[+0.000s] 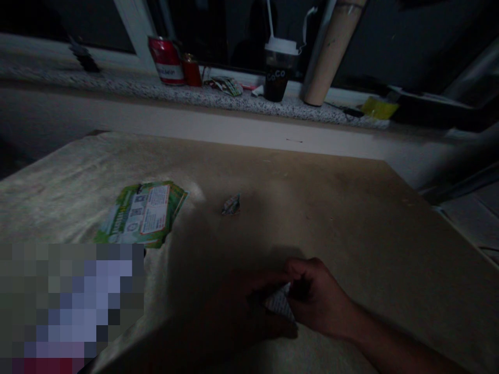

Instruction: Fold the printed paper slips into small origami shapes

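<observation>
Both my hands meet low on the brown table (351,218), in deep shadow. My right hand (317,301) is curled, its fingers pinching a small folded piece of white paper (279,306). My left hand (237,304) presses on the same paper from the left; its fingers are dark and hard to make out. A small folded paper figure (231,204) lies alone further up the table. To its left lies a stack of green printed leaflets (142,213).
A blurred-out patch (72,306) covers the lower left. On the stone windowsill (128,85) behind the table stand a red can (167,59), a dark lidded drink cup with a straw (277,70), a tall beige tube (331,49) and a yellow item (379,107).
</observation>
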Available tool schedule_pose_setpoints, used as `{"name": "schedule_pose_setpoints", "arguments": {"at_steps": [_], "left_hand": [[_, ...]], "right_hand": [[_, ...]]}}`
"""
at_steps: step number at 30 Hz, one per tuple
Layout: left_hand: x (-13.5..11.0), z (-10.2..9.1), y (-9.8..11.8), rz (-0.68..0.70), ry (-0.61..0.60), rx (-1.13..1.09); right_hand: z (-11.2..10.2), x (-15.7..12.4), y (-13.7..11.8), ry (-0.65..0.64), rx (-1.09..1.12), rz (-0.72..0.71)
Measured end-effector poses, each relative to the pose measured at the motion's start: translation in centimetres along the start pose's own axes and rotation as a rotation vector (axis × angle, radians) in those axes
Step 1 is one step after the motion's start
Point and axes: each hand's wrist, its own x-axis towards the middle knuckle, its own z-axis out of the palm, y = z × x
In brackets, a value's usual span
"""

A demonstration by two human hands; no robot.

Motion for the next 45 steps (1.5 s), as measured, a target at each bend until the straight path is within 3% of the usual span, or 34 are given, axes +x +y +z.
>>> {"name": "schedule_pose_setpoints", "arguments": {"at_steps": [8,13,16,20,25,27,32,39,45], "left_hand": [[0.4,0.4,-1.0,0.089,0.005,-0.437],[0.3,0.9,-1.6,0.244,0.016,-0.496],[0.1,0.9,-2.2,0.309,0.068,-0.422],[-0.3,0.8,-2.7,0.316,0.136,-0.212],[-0.6,0.0,-1.6,0.339,0.233,0.189],[-0.5,-0.4,-0.9,0.433,0.234,0.290],[-0.4,-0.7,-0.2,0.575,0.361,0.270],[-0.7,-0.2,-0.5,0.523,0.373,0.348],[-0.5,0.7,-0.6,0.495,0.460,0.230]], "right_hand": [[-1.0,-0.2,-1.0,-0.101,0.069,-0.165],[-0.8,-0.4,-0.3,-0.051,0.202,-0.205],[-0.6,-0.2,-0.2,0.034,0.250,-0.285],[-0.8,0.3,-0.7,0.104,0.039,-0.435],[-1.2,0.4,-1.6,0.123,-0.016,-0.517],[-1.2,0.4,-1.6,0.135,0.004,-0.520],[-0.9,0.4,-1.2,0.174,0.098,-0.460],[-0.9,0.4,-1.3,0.220,0.095,-0.406],[-0.7,0.3,-1.5,0.247,0.156,-0.396]]}}
